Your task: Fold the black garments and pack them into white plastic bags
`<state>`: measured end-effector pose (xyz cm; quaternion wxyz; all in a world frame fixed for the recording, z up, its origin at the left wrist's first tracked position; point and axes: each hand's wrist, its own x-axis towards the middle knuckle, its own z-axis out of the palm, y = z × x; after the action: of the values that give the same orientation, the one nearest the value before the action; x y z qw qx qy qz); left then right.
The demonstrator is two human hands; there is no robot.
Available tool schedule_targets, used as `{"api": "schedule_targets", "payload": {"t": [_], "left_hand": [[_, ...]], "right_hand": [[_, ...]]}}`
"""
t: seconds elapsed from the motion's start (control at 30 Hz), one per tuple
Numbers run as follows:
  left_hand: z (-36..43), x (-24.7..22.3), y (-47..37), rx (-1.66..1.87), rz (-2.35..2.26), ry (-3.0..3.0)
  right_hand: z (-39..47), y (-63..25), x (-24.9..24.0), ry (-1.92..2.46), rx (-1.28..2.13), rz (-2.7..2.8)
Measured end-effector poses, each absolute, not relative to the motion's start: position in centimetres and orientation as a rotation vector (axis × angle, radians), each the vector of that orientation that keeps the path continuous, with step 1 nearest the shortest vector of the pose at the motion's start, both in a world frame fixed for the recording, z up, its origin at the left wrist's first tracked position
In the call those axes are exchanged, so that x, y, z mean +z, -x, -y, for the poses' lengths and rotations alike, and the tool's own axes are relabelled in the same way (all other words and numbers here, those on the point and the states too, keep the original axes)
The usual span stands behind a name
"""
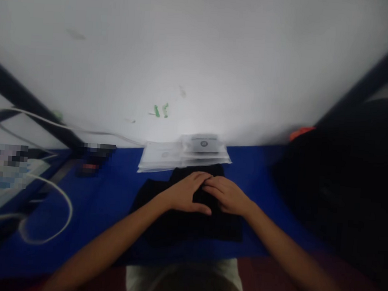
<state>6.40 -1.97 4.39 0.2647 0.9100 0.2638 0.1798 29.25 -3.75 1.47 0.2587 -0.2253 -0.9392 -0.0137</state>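
Note:
A black piece of cloth [162,223] lies folded flat on the blue table top [111,193] right in front of me. My left hand [186,191] rests palm down on its upper middle, fingers stretched toward the right. My right hand [227,194] lies beside it on the same cloth, and the fingertips of both hands meet. Neither hand grips anything; the fingers lie flat and slightly apart. Just behind the cloth sits a stack of clear plastic bags with printed labels [183,153].
A large dark heap [344,187] with an orange tag [301,132] fills the right side. White cables [55,206] loop across the left of the table near blurred items. A white wall [200,53] rises directly behind the table.

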Motion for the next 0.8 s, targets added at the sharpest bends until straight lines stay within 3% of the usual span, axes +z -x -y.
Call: {"api": "schedule_targets", "payload": {"t": [0.57, 0.8], "left_hand": [[3.6, 6.3, 1.2, 0.338, -1.008, -2.437], [3.7, 6.3, -3.5, 0.427, -0.976, -2.508]], "right_hand": [[3.8, -29.6, 1.6, 0.630, -0.020, 2.643], [3.9, -29.6, 1.6, 0.635, 0.011, 2.629]]}}
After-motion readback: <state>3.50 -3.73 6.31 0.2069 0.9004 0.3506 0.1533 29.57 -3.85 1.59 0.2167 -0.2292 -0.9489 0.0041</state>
